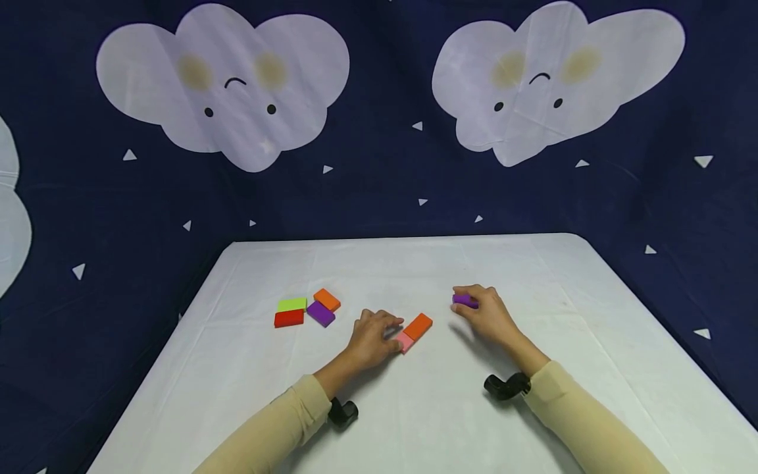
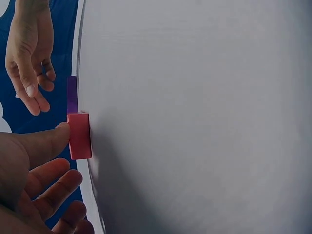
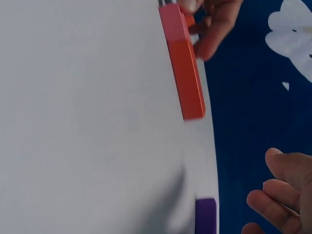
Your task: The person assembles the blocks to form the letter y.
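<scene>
My left hand (image 1: 372, 339) rests its thumb on a pink block (image 1: 404, 341); the other fingers stand apart, loosely bent. End to end with the pink block lies an orange block (image 1: 418, 326). My right hand (image 1: 487, 317) is above a purple block (image 1: 464, 301), which shows between thumb and fingers in the head view. In the right wrist view a gap separates the fingers (image 3: 275, 197) from the purple block (image 3: 205, 217). The left wrist view likewise has the right hand (image 2: 31, 56) over that block (image 2: 72, 95), apart from it.
Left of the hands, on the white-covered table (image 1: 249, 263), lie a green block (image 1: 292, 304), a red block (image 1: 289, 318), a second purple block (image 1: 321, 314) and another orange block (image 1: 327, 299). A dark blue cloth with clouds (image 1: 379, 191) hangs behind.
</scene>
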